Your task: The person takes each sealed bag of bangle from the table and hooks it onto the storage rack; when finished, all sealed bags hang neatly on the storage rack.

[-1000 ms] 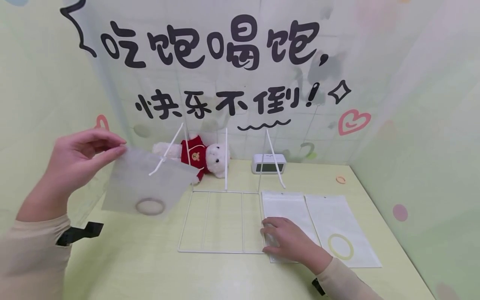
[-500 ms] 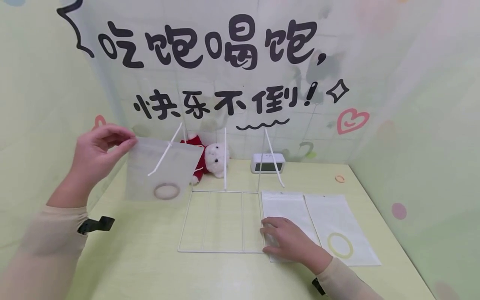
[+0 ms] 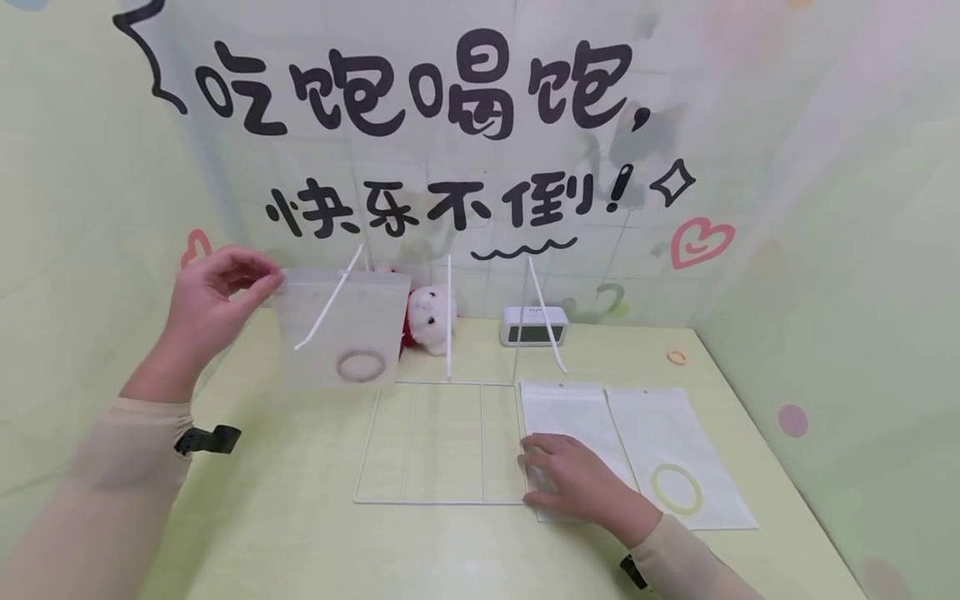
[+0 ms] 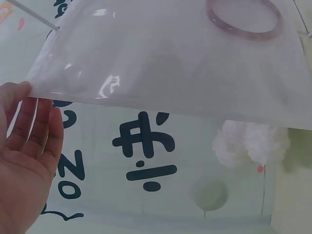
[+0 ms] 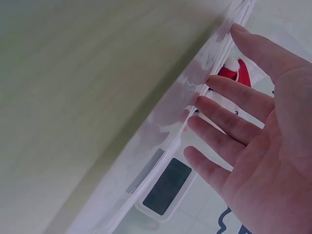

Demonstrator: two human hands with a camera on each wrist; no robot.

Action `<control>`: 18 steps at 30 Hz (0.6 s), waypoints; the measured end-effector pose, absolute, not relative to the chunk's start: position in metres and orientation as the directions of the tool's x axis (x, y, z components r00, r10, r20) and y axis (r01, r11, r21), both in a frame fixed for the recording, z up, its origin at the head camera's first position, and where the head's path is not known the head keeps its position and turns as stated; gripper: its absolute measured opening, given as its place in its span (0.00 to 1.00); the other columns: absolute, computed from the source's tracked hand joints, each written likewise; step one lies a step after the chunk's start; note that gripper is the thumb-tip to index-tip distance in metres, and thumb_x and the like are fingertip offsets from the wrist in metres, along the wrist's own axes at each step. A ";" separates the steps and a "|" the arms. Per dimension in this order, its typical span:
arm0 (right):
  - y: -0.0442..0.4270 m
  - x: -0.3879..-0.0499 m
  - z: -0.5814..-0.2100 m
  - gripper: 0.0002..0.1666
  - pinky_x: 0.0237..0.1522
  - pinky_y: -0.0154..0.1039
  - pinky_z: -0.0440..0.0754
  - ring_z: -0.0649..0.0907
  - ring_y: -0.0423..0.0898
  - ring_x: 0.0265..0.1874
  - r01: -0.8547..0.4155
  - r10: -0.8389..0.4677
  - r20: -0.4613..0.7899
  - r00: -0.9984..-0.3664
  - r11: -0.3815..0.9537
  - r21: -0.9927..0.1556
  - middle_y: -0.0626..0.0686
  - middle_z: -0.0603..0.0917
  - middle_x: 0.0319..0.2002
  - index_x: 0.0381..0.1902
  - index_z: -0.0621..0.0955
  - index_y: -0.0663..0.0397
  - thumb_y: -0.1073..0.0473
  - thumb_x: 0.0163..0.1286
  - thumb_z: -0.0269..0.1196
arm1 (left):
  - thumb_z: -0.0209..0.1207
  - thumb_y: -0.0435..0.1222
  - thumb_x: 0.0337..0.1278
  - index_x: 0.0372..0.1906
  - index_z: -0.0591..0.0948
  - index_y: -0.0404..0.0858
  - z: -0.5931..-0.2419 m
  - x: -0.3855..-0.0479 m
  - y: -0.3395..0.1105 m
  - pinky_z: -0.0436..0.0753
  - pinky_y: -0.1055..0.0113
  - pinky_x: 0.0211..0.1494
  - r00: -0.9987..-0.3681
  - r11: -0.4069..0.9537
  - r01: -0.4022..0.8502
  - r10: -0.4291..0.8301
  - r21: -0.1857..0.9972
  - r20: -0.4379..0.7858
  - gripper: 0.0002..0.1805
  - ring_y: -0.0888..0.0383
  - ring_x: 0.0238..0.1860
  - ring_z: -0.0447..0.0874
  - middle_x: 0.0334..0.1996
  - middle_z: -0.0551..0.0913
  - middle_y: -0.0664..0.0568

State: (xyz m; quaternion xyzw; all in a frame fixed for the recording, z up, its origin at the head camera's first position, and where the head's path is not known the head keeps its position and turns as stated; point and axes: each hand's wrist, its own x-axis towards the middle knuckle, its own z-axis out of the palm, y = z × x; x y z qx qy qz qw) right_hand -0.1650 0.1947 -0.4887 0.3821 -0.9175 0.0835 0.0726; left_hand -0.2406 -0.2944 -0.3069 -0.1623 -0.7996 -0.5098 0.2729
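My left hand [image 3: 206, 321] pinches the top left corner of a translucent zip bag [image 3: 367, 321] in the air. Inside the bag lies a brownish-purple bangle [image 3: 361, 380]. The left prong [image 3: 327, 296] of a white wire display rack [image 3: 427, 502] crosses in front of the bag; whether it goes through the bag cannot be told. My right hand [image 3: 581, 479] rests at the right edge of the rack's base, over a flat zip bag [image 3: 566, 408]. In the right wrist view its fingers are nearly straight, with fingertips [image 5: 200, 101] along the edge.
A second flat bag [image 3: 660, 425] at the right holds a yellow-green bangle [image 3: 656, 487]. Behind the rack are a white plush toy [image 3: 431, 321] in red and a white digital clock [image 3: 534, 317]. An orange ring [image 3: 677, 357] lies at the back right.
My left hand has moved right with the bag, bringing it behind the rack's left prong and straightening it to hang level. My right hand has stayed put.
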 end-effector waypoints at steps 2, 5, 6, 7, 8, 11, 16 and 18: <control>0.195 -0.165 -0.490 0.28 0.61 0.52 0.84 0.84 0.53 0.59 -0.718 -0.692 0.205 -0.692 0.688 -0.101 0.56 0.85 0.59 0.52 0.87 0.52 0.45 0.56 0.77 | 0.66 0.24 0.62 0.48 0.83 0.27 -0.309 -0.241 -0.294 0.83 0.84 0.47 -0.805 0.432 0.526 -0.025 0.733 0.592 0.11 0.68 0.40 0.85 0.39 0.86 0.63; 0.195 -0.165 -0.491 0.29 0.60 0.52 0.84 0.84 0.54 0.59 -0.725 -0.697 0.212 -0.685 0.681 -0.103 0.57 0.85 0.59 0.52 0.87 0.53 0.45 0.56 0.77 | 0.66 0.25 0.62 0.50 0.82 0.27 -0.312 -0.240 -0.294 0.83 0.85 0.49 -0.797 0.454 0.529 -0.022 0.717 0.603 0.12 0.67 0.42 0.84 0.41 0.85 0.61; 0.195 -0.165 -0.492 0.29 0.60 0.52 0.84 0.84 0.54 0.59 -0.726 -0.698 0.212 -0.684 0.680 -0.102 0.57 0.85 0.59 0.52 0.87 0.53 0.45 0.56 0.77 | 0.66 0.25 0.62 0.50 0.82 0.27 -0.313 -0.239 -0.293 0.82 0.85 0.49 -0.787 0.467 0.539 -0.018 0.701 0.617 0.13 0.67 0.43 0.84 0.42 0.85 0.61; 0.195 -0.165 -0.492 0.29 0.61 0.52 0.84 0.84 0.54 0.59 -0.727 -0.699 0.212 -0.683 0.679 -0.104 0.57 0.85 0.59 0.52 0.87 0.53 0.45 0.56 0.78 | 0.66 0.24 0.61 0.50 0.82 0.26 -0.314 -0.237 -0.293 0.82 0.85 0.49 -0.773 0.479 0.552 -0.015 0.683 0.635 0.13 0.67 0.43 0.84 0.42 0.85 0.62; 0.195 -0.165 -0.492 0.30 0.61 0.51 0.84 0.84 0.54 0.59 -0.727 -0.699 0.209 -0.683 0.678 -0.107 0.57 0.84 0.60 0.52 0.87 0.54 0.45 0.56 0.78 | 0.66 0.22 0.60 0.50 0.82 0.26 -0.315 -0.235 -0.292 0.82 0.85 0.49 -0.754 0.494 0.566 -0.013 0.660 0.657 0.13 0.67 0.44 0.84 0.44 0.84 0.62; 0.196 -0.166 -0.492 0.31 0.63 0.51 0.83 0.83 0.54 0.60 -0.725 -0.700 0.196 -0.687 0.679 -0.118 0.58 0.84 0.61 0.53 0.87 0.54 0.45 0.55 0.78 | 0.66 0.18 0.54 0.47 0.83 0.24 -0.316 -0.227 -0.287 0.81 0.85 0.48 -0.675 0.538 0.617 -0.014 0.574 0.738 0.14 0.69 0.47 0.82 0.47 0.83 0.63; 0.198 -0.165 -0.490 0.33 0.65 0.52 0.81 0.82 0.55 0.62 -0.721 -0.701 0.169 -0.693 0.679 -0.137 0.58 0.83 0.62 0.55 0.86 0.56 0.45 0.55 0.79 | 0.66 0.14 0.47 0.42 0.83 0.20 -0.318 -0.204 -0.280 0.80 0.84 0.48 -0.558 0.566 0.686 0.004 0.458 0.830 0.13 0.70 0.51 0.81 0.48 0.84 0.59; 0.199 -0.165 -0.490 0.33 0.66 0.52 0.81 0.81 0.56 0.63 -0.724 -0.704 0.166 -0.690 0.676 -0.138 0.59 0.82 0.63 0.55 0.86 0.56 0.45 0.55 0.79 | 0.65 0.13 0.45 0.39 0.83 0.20 -0.323 -0.195 -0.280 0.81 0.83 0.48 -0.542 0.548 0.712 0.033 0.438 0.840 0.12 0.70 0.48 0.82 0.45 0.85 0.59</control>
